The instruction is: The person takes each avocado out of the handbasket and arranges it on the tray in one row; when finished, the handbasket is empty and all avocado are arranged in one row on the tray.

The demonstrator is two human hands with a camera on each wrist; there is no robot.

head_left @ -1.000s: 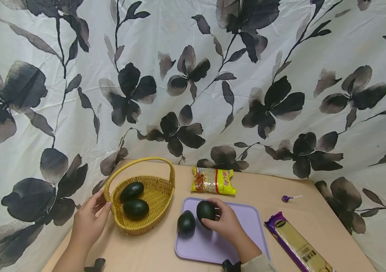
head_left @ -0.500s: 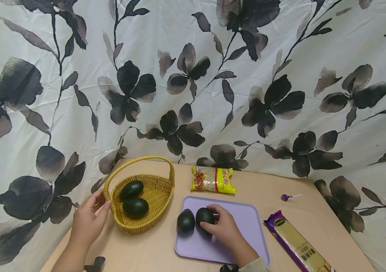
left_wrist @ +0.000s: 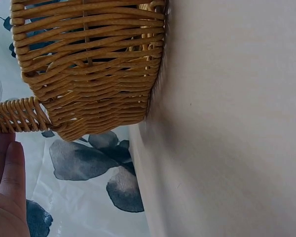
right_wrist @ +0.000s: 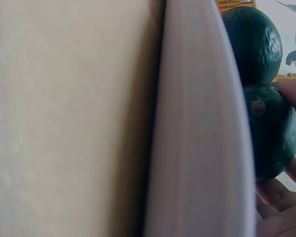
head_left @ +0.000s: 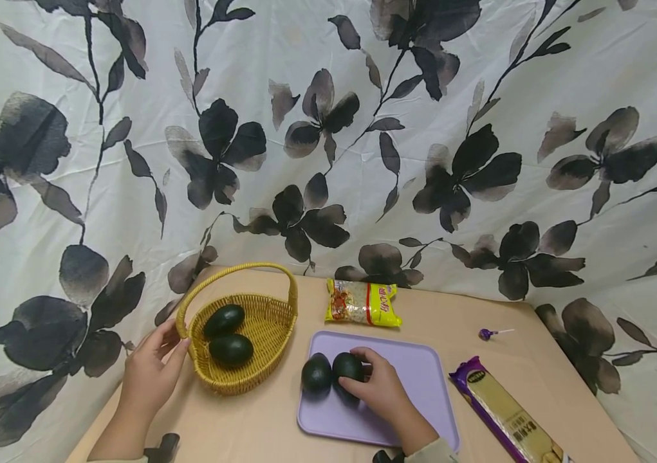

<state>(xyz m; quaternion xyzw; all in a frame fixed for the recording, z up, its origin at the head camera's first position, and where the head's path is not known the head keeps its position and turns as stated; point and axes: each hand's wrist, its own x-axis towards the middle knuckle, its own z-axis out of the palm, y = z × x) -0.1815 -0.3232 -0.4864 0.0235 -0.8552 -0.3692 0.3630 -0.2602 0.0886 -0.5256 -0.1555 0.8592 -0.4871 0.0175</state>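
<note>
A yellow wicker basket stands at left on the table, with an avocado and a second avocado lying inside. My left hand holds it at the foot of its handle, thumb in front and fingers behind; fingertips show against the handle in the left wrist view. On the lilac tray sits an avocado. Right beside it, my right hand grips another avocado between thumb and fingers. The right wrist view shows these two avocados pressed together beyond the tray's edge.
Behind the tray lies a yellow food packet. A purple lollipop and a long purple-and-gold packet are to the right. A floral cloth hangs along the table's back edge.
The avocado in my right hand has moved slightly left and down, up against the other one on the tray. My left hand keeps its place at the basket.
</note>
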